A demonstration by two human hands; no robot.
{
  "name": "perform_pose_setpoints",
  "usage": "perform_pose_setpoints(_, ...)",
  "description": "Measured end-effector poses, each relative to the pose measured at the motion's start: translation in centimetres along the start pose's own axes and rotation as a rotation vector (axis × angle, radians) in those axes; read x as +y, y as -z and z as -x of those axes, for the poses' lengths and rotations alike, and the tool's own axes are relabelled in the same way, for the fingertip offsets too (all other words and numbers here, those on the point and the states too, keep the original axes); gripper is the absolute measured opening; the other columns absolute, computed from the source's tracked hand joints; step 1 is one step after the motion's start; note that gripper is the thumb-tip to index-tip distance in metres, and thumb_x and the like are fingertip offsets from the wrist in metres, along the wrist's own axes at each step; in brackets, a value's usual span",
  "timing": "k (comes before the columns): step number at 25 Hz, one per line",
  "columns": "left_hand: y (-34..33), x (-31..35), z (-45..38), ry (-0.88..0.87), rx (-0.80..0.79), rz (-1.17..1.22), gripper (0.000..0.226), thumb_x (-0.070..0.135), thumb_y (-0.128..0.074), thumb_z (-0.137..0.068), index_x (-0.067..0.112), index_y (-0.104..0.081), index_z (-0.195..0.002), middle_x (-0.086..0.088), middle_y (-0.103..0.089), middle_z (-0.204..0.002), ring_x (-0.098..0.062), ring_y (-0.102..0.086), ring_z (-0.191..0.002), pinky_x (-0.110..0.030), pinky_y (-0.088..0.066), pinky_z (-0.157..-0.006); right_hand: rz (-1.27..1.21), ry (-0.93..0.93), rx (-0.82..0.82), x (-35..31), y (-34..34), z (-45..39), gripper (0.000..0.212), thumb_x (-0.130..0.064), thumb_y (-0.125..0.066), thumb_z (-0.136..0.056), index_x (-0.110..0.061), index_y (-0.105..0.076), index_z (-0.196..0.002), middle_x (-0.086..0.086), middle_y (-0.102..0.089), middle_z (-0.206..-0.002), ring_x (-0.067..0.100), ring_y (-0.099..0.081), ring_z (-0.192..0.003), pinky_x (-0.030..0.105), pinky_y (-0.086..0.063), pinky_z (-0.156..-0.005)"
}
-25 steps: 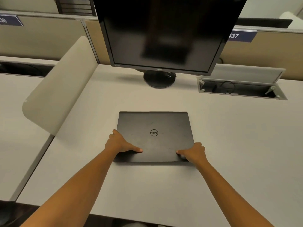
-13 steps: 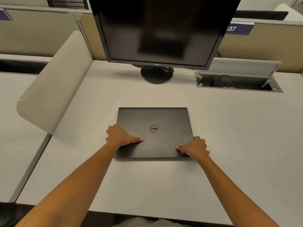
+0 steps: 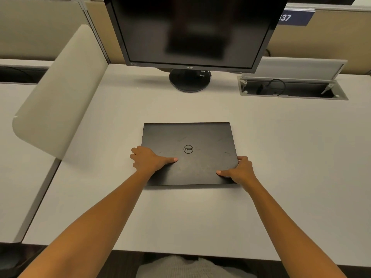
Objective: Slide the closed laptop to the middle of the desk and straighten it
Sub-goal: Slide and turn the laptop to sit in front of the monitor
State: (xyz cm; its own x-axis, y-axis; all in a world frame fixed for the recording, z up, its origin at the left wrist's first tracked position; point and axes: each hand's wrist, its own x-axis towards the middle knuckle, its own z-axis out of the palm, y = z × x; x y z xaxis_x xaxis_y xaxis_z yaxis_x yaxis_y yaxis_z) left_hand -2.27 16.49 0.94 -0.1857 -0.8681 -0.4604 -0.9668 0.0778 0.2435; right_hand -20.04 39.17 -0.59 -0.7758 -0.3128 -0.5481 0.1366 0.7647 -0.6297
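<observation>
Seen from the head camera, both hands clasp one closed black laptop (image 3: 188, 153) that lies flat on the pale surface (image 3: 291, 167), just in front of the single dark monitor (image 3: 192, 31) and squared to it. The left hand (image 3: 149, 160) grips the laptop's left edge, thumb stretched flat across the lid, fingers (image 3: 135, 151) curled over the side. The right hand (image 3: 240, 170) grips the near right corner likewise, thumb on the lid, fingers (image 3: 244, 158) wrapped round the edge. One open cable hatch (image 3: 293, 88) sits right of the monitor.
</observation>
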Motion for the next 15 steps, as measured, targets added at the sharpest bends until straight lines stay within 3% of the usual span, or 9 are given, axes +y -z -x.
perform_pose_setpoints(11,0.2,0.3,-0.6,-0.032,-0.062,-0.063,0.136,0.085,-0.079,-0.040,0.002,-0.041,-0.141,-0.012,-0.042,-0.135,-0.029,-0.038,-0.132,-0.035,-0.039,-0.095,0.032,-0.012,0.011,1.2,-0.3,0.0,0.099,-0.029,-0.097,-0.059,-0.009,-0.039,-0.137,0.014,-0.045,-0.141,0.035,-0.050,-0.129,0.050,-0.048,-0.109)
perform_pose_setpoints(15,-0.1,0.2,-0.5,-0.044,-0.072,-0.120,0.135,0.089,-0.075,-0.039,0.003,-0.045,-0.139,-0.012,-0.045,-0.134,-0.029,-0.039,-0.130,-0.036,-0.037,-0.101,0.048,-0.007,0.002,1.6,0.2,-0.1,0.101,-0.029,-0.098,-0.056,-0.009,-0.039,-0.136,0.013,-0.045,-0.140,0.035,-0.051,-0.127,0.051,-0.048,-0.107)
